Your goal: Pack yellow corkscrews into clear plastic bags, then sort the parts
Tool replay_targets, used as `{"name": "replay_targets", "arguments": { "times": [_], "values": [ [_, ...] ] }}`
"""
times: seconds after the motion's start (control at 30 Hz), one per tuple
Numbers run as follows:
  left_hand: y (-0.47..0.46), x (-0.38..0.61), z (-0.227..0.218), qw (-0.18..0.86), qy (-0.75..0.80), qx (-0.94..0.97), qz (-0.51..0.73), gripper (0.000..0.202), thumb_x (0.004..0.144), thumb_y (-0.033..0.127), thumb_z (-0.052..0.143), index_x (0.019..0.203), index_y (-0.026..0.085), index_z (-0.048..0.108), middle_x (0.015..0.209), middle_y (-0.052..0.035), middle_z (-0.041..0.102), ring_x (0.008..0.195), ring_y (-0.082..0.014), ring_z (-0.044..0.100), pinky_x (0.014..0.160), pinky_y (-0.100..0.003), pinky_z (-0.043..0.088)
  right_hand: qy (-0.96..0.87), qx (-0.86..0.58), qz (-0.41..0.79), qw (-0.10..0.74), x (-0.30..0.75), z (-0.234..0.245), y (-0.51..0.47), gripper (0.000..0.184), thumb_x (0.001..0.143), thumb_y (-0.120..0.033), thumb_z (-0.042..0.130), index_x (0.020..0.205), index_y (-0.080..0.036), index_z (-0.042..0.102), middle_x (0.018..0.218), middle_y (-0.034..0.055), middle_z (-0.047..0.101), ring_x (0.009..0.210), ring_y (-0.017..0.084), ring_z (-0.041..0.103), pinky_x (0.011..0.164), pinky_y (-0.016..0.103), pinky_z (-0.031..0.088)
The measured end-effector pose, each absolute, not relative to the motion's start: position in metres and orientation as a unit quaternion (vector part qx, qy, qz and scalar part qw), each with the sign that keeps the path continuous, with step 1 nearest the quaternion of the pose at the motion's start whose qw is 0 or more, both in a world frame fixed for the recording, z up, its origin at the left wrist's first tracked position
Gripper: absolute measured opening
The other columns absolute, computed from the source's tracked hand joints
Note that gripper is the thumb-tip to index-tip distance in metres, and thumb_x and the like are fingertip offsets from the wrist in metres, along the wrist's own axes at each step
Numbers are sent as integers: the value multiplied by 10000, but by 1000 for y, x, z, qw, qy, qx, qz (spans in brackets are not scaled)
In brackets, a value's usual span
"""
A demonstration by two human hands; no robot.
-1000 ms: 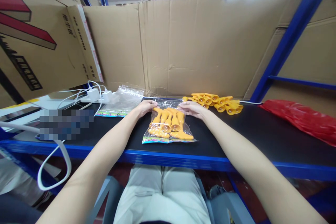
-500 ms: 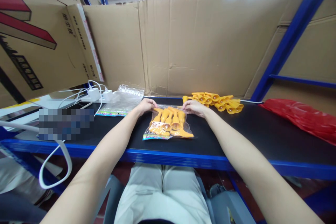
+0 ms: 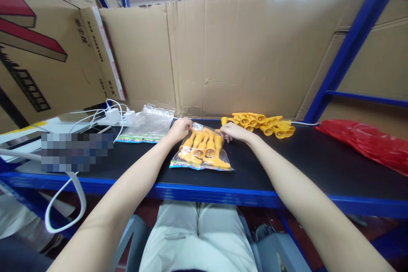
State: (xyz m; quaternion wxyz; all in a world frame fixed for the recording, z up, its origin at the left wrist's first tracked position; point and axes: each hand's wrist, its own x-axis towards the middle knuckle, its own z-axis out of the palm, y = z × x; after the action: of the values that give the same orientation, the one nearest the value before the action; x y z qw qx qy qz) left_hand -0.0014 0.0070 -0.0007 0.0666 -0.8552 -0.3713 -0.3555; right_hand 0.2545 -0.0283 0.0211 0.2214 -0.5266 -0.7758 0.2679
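Film of a thin, clear sort makes up the plastic bag that sits between the two hands, its filled body lying on the black tabletop just nearer the person than the fingers. The left hand is curled tight, its fingers clamped on the bag's far left corner. The right hand has its fingers bent together at the far right corner, seemingly pinching the film there (the exact contact is too small to make out).

Through the film, just below the fingers, show yellow flared pieces, narrow at one end and cupped at the other. They look like hollow moulded plastic, so the bag should be light for its bulk, the pieces fairly stiff and hard to break. The film itself looks soft, glossy and likely slippery, apt to crease or slide under a loose grip; the pieces could shift inside as it tilts. The far corners suit a two-handed pinch, while the printed strip along the near edge, opposite the fingers, offers a flatter second hold.

Beyond the right fingers and to their right lies a loose yellow pile; left of the left fingers rests flat clear packaging.
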Motion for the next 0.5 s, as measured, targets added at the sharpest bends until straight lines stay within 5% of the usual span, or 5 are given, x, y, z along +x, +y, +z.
{"name": "replay_targets", "arguments": {
  "times": [0.17,0.3,0.5],
  "values": [
    [-2,4,4,107,-347,-859,-362,242,662,-24,369,588,179,476,698,-23,525,698,-142,517,647,-234,406,-765,-529,225,291,246,24,-32,373,705,-514,622,660,-165,500,527,-25,520,478,82,469,461,199,365],
    [-9,11,8,126,-331,-861,-364,241,719,-5,368,610,174,486,760,-32,552,716,-131,529,651,-224,411,-720,-495,359,329,241,27,-36,475,596,-394,766,937,-161,532,694,-14,614,562,88,539,522,202,439],
    [-19,25,13,149,-311,-866,-363,258,721,-21,352,652,165,517,869,-51,595,768,-126,565,682,-220,435,-673,-387,568,273,237,25,-49,371,684,-435,709,878,-130,629,902,75,683,773,152,645,713,256,525]
  ]
}}
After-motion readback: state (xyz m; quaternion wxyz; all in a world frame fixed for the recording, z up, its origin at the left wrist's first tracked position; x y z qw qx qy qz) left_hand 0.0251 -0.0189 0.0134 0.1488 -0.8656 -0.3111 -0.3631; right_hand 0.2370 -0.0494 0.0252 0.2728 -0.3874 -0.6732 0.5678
